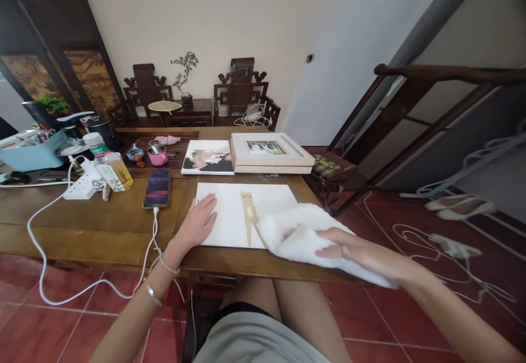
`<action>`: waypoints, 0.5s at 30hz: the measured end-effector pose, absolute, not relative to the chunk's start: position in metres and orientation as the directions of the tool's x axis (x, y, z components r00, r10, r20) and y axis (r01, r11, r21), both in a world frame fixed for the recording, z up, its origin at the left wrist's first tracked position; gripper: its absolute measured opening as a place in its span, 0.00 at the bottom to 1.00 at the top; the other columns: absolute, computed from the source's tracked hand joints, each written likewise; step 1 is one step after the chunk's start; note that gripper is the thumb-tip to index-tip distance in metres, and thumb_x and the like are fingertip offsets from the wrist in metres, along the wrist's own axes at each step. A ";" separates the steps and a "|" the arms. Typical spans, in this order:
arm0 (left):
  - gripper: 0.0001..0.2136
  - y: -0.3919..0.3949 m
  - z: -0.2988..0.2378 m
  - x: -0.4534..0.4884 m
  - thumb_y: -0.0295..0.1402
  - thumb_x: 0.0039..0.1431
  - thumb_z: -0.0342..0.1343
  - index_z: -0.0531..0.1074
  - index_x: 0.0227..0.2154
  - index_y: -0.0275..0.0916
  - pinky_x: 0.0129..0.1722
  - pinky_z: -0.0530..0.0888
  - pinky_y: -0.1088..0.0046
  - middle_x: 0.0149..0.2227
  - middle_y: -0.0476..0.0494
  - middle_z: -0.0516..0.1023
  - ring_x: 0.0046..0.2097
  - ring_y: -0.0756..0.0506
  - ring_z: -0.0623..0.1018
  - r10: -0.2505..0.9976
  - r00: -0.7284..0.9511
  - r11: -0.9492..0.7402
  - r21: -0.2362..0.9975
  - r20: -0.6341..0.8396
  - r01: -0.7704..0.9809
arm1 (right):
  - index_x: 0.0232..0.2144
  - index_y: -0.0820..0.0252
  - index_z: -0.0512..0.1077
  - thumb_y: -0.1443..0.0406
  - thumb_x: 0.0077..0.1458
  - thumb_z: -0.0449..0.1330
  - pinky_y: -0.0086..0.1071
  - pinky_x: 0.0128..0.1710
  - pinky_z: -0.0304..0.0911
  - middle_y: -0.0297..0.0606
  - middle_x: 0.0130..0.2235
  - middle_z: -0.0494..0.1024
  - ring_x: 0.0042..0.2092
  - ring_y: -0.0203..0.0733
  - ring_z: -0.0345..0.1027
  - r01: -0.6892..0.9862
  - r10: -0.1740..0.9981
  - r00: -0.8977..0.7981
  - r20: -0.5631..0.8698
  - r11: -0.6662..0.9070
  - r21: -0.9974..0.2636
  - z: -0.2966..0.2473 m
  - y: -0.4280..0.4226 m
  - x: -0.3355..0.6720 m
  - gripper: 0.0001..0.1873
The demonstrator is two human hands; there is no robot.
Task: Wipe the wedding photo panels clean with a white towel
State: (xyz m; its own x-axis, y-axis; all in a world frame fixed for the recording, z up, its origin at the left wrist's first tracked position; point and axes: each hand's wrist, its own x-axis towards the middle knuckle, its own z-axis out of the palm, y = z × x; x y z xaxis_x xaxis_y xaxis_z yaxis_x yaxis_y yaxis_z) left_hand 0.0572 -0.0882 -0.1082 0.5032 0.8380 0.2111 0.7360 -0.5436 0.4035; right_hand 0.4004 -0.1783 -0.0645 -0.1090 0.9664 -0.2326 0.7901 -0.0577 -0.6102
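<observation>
My left hand (pixel 196 222) lies flat with fingers stretched out on the left edge of a white board (pixel 230 212) that rests on the wooden table (pixel 123 226). A thin pale stand piece (pixel 248 215) lies across the board's middle. My right hand (pixel 353 253) grips a white cloth (pixel 296 234) and presses it on the board's right near corner.
Behind the board lie a photo print (pixel 207 157) and stacked picture frames (pixel 269 153). A phone (pixel 157 187) on a white cable, a bottle (pixel 110 166), a power strip (pixel 82 187) and a pink cup (pixel 158 155) sit left. Carved chairs stand behind; a stair rail (pixel 431 72) is right.
</observation>
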 end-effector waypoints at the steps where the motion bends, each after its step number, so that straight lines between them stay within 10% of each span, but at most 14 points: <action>1: 0.20 -0.088 -0.108 0.057 0.32 0.64 0.40 0.59 0.57 0.38 0.63 0.48 0.51 0.63 0.39 0.58 0.65 0.44 0.55 0.838 0.503 -0.544 0.405 0.212 0.735 | 0.40 0.51 0.75 0.53 0.42 0.56 0.48 0.52 0.61 0.40 0.51 0.74 0.52 0.61 0.65 0.778 0.953 -0.109 -0.283 -0.095 -0.621 -0.059 -0.182 0.400 0.22; 9: 0.20 -0.087 -0.108 0.056 0.31 0.64 0.41 0.59 0.58 0.38 0.63 0.48 0.51 0.63 0.39 0.57 0.65 0.44 0.55 0.836 0.508 -0.547 0.403 0.209 0.734 | 0.34 0.57 0.69 0.59 0.51 0.52 0.49 0.49 0.60 0.46 0.38 0.76 0.48 0.59 0.66 0.882 0.924 -0.371 -0.086 0.322 -0.345 -0.048 -0.125 0.374 0.10; 15: 0.20 -0.087 -0.109 0.056 0.32 0.64 0.40 0.59 0.58 0.38 0.63 0.48 0.51 0.63 0.39 0.58 0.65 0.44 0.55 0.836 0.508 -0.546 0.404 0.208 0.734 | 0.44 0.61 0.66 0.79 0.40 0.47 0.61 0.58 0.42 0.50 0.60 0.61 0.66 0.53 0.37 0.857 0.867 -0.498 -0.006 0.491 -0.157 -0.075 -0.099 0.350 0.27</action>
